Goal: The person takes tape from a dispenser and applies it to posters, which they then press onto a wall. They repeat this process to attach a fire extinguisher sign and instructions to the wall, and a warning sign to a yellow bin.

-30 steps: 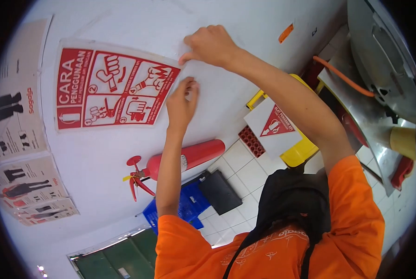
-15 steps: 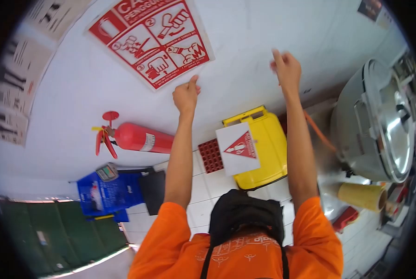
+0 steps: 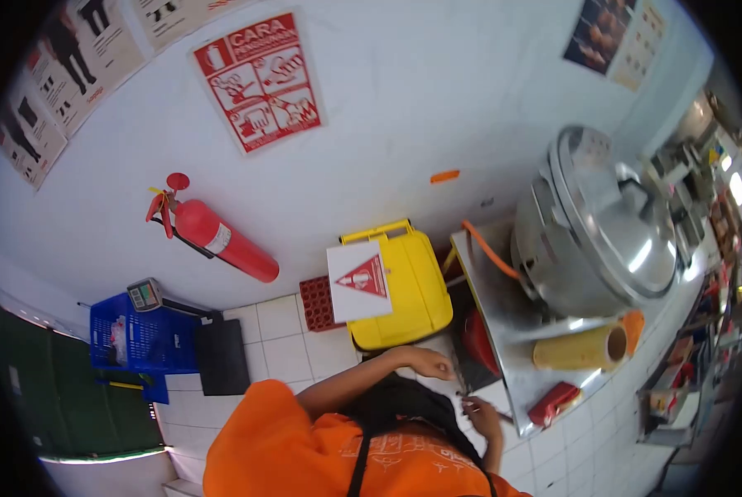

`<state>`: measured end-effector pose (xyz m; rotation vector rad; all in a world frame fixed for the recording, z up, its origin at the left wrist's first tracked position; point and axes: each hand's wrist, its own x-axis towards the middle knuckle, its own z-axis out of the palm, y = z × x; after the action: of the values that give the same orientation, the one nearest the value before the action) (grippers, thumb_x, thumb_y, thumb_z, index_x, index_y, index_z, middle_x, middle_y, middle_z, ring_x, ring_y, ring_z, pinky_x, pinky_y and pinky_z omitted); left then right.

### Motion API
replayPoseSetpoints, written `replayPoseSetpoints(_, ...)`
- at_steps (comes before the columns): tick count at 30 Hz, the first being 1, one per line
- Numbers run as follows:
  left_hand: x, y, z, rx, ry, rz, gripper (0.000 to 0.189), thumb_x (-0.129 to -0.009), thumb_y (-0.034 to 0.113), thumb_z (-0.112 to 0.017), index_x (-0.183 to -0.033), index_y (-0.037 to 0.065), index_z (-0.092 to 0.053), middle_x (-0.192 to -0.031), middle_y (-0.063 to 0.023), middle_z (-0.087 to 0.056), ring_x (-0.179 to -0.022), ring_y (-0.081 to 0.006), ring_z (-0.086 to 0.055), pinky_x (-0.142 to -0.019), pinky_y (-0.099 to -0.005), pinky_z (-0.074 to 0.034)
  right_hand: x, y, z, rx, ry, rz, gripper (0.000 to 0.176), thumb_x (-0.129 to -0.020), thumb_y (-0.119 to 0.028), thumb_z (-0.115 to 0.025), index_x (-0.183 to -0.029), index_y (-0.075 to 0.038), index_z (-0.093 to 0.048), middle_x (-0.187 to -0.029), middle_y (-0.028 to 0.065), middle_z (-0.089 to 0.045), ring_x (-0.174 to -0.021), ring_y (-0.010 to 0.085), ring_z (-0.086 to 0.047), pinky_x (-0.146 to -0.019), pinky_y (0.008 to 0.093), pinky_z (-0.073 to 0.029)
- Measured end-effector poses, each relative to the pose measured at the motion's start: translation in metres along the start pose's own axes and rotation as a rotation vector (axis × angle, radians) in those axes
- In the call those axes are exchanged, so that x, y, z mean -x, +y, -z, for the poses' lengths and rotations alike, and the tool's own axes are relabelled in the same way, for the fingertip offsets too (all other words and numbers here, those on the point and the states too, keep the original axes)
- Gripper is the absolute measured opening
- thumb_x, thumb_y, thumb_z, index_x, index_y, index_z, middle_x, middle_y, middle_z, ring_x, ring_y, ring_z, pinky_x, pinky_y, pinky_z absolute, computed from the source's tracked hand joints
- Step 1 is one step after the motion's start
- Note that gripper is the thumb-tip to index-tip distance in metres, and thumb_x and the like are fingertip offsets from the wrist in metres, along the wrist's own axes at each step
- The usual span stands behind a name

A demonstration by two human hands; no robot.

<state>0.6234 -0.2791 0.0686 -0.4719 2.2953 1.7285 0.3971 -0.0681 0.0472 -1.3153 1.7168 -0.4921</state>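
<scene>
My left hand (image 3: 431, 363) is in front of my waist, its fingers curled together near a thin greyish item. Just below and to the right, my right hand (image 3: 482, 416) is closed in a pinch, with a small dark bit at its fingertips. What either hand holds is too small and blurred to name. Both hands are over my black apron (image 3: 404, 398), close to the steel table (image 3: 503, 331). A white sign with a red triangle (image 3: 360, 282) rests against the yellow bin (image 3: 416, 286) beyond my left hand. An orange strip (image 3: 444, 176) is on the wall.
A red fire extinguisher (image 3: 226, 238) hangs left of a red-and-white instruction poster (image 3: 259, 83). The steel table bears a large lidded pot (image 3: 590, 224) and a yellowish roll (image 3: 578, 348). A blue crate (image 3: 143, 335) and a red egg tray (image 3: 319, 304) are on the left.
Both hands have come down from the wall to my waist and drawn close together. The view has shifted, showing more of the table, and the orange strip on the wall is now uncovered.
</scene>
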Motion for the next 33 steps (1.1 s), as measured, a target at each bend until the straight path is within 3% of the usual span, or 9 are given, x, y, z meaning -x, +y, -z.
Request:
replayPoseSetpoints(5,-0.132,0.062,-0.098,0.174,-0.098,-0.366,0.043,-0.094,0.041,-0.060,-0.111,0.000,-0.060,-0.110,-0.0119,-0.064,-0.098,-0.0217,-0.059,-0.089,-0.0351,-0.047,0.111,-0.033,0.128,-0.209,0.824,-0.071,0.028,-0.101,-0.018,-0.046,-0.108,0.004,-0.061,-0.085,0.0069,-0.059,-0.076,0.0179,-0.053,-0.069,0.0339,-0.045)
replayPoseSetpoints(7,-0.181,0.085,-0.142,0.233,-0.225,-0.168,0.035,-0.095,0.029,-0.060,-0.113,0.000,-0.061,-0.114,-0.0091,-0.063,-0.101,-0.0212,-0.057,-0.091,-0.0337,-0.047,0.146,0.026,0.156,-0.364,1.161,-0.087,0.034,-0.099,-0.022,-0.054,-0.124,0.000,-0.058,-0.109,0.0126,-0.066,-0.097,0.0203,-0.064,-0.082,0.0311,-0.050)
replayPoseSetpoints(10,-0.208,0.129,-0.186,0.373,-0.245,0.056,0.050,-0.096,0.043,-0.054,-0.129,0.006,-0.057,-0.119,-0.0036,-0.061,-0.102,-0.0142,-0.055,-0.089,-0.0326,-0.044,0.177,0.111,0.183,-0.120,1.199,-0.287,0.032,-0.096,-0.031,-0.059,-0.118,-0.008,-0.063,-0.100,0.0135,-0.068,-0.088,0.0207,-0.064,-0.074,0.0328,-0.051)
replayPoseSetpoints(15,-0.235,0.138,-0.210,0.520,-0.123,0.239,0.050,-0.095,0.048,-0.054,-0.128,0.011,-0.059,-0.120,-0.0024,-0.060,-0.108,-0.0152,-0.053,-0.089,-0.0366,-0.041,0.152,0.140,0.161,-0.685,0.910,-0.377,0.045,-0.093,-0.041,-0.060,-0.118,-0.004,-0.062,-0.090,0.0109,-0.064,-0.070,0.0146,-0.058,-0.057,0.0279,-0.049)
replayPoseSetpoints(20,-0.250,0.139,-0.194,0.360,-0.098,0.288,0.037,-0.092,0.023,-0.059,-0.127,0.013,-0.060,-0.116,-0.0008,-0.061,-0.104,-0.0138,-0.054,-0.086,-0.0359,-0.043,0.107,0.134,0.139,-0.736,0.677,-0.321,0.055,-0.093,-0.040,-0.062,-0.127,0.003,-0.057,-0.095,0.0148,-0.070,-0.081,0.0152,-0.065,-0.066,0.0281,-0.052)
replayPoseSetpoints(22,-0.272,0.089,-0.211,0.509,-0.123,0.007,0.038,-0.088,0.011,-0.056,-0.126,0.011,-0.060,-0.120,-0.0013,-0.060,-0.104,-0.0155,-0.056,-0.081,-0.0329,-0.049,0.089,0.146,0.119,-1.033,0.680,-0.178,0.047,-0.095,-0.026,-0.062,-0.130,0.005,-0.055,-0.108,0.0161,-0.069,-0.093,0.0214,-0.069,-0.079,0.0306,-0.056)
replayPoseSetpoints(23,-0.277,0.070,-0.222,0.567,-0.065,-0.274,0.035,-0.091,0.017,-0.054,-0.125,0.013,-0.058,-0.122,-0.0007,-0.060,-0.112,-0.0142,-0.054,-0.081,-0.0330,-0.049,0.073,0.172,0.113,-1.140,0.663,-0.130,0.040,-0.095,-0.023,-0.062,-0.125,0.003,-0.060,-0.111,0.0150,-0.068,-0.095,0.0219,-0.069,-0.082,0.0321,-0.057)
replayPoseSetpoints(26,-0.264,0.111,-0.219,0.974,0.101,0.161,0.046,-0.092,0.050,-0.048,-0.123,0.017,-0.058,-0.123,-0.0018,-0.061,-0.126,-0.0156,-0.047,-0.097,-0.0520,-0.037,0.079,0.157,0.117,-1.161,0.657,-0.204,0.036,-0.091,-0.033,-0.065,-0.113,-0.004,-0.069,-0.097,0.0046,-0.068,-0.077,0.0118,-0.061,-0.063,0.0228,-0.047)
replayPoseSetpoints(33,-0.249,0.130,-0.225,0.955,0.192,0.170,0.044,-0.089,0.052,-0.056,-0.105,0.012,-0.068,-0.107,-0.0013,-0.064,-0.107,-0.0150,-0.051,-0.085,-0.0427,-0.037,0.139,0.102,0.067,-1.073,0.648,-0.443,0.033,-0.090,-0.038,-0.067,-0.098,-0.006,-0.068,-0.068,-0.0058,-0.042,-0.060,0.0046,-0.038,-0.052,0.0217,-0.031)
